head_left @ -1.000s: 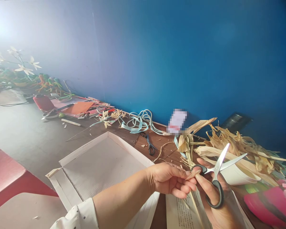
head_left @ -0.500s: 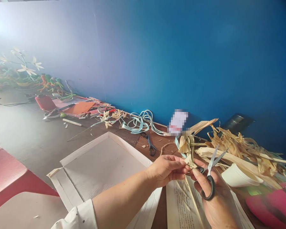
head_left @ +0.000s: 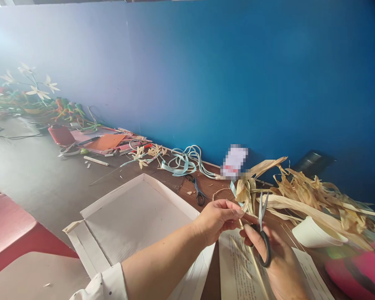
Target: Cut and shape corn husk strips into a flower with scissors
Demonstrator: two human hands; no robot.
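Observation:
My left hand (head_left: 218, 221) is closed, with thumb and fingers pinching a small piece of pale dried corn husk (head_left: 244, 211), mostly hidden by the fingertips. Close beside it, my right hand (head_left: 279, 256) holds black-handled scissors (head_left: 263, 237) hooked round its fingers, their blades pointing up and slightly apart. The right fingertips meet near the same husk piece; whether they grip it too I cannot tell. Behind the hands stands a bunch of dried husk (head_left: 245, 191). Beneath them, thin husk strips lie on a printed paper (head_left: 229, 266).
A shallow white cardboard tray (head_left: 121, 216) lies left of the hands. More scissors (head_left: 200, 193), pale blue ribbon (head_left: 184, 163) and husk flowers (head_left: 140, 156) lie behind it. Right are a husk pile (head_left: 318, 196), a white cup (head_left: 315, 233) and a pink item (head_left: 353, 271). A blue wall (head_left: 237, 75) rises behind.
The scissors in my right hand have swung to the left and now point more upright, with blades closer together. My right fingers have shifted slightly left and down. The pinched husk shows less.

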